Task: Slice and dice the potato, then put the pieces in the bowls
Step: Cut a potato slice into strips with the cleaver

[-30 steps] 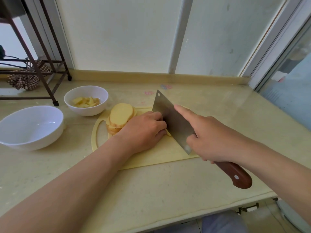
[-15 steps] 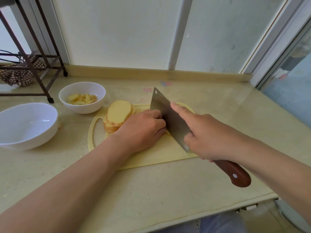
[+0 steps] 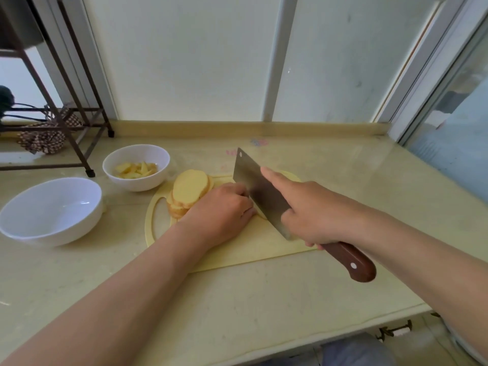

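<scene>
On the pale countertop (image 3: 264,299), a yellow cutting board (image 3: 158,220) lies flat, with its handle slot towards the bowls. Both hands are at work over it.

Left hand (image 3: 221,210): palm down on the board, fingers curled under, knuckles against the flat of the blade. It grasps a potato piece (image 3: 261,214), of which only a thin pale edge shows between the hand and the blade; the rest is hidden under the fingers.

Right hand (image 3: 314,207): clenched round the cleaver (image 3: 253,186) where the blade meets the handle, index finger laid straight along the blade's flat. The brown wooden handle (image 3: 351,262) sticks out behind the hand, past the board's near edge. The blade stands roughly upright, its edge down at the board beside the left fingers.

Potato, sliced: a stack of round slices (image 3: 188,188) sits on the far left part of the board, leaning, touching the back of the left hand.

Potato, cut small: pale yellow pieces (image 3: 136,169) lie in the small white bowl (image 3: 140,180), which stands just beside the board's far left corner.

Large white bowl (image 3: 79,225): on the counter to the left of the board, near the small bowl but apart from it.

Far left: a dark metal rack (image 3: 66,101) stands on the counter, with a patterned cloth (image 3: 42,140) bunched beneath it.
</scene>
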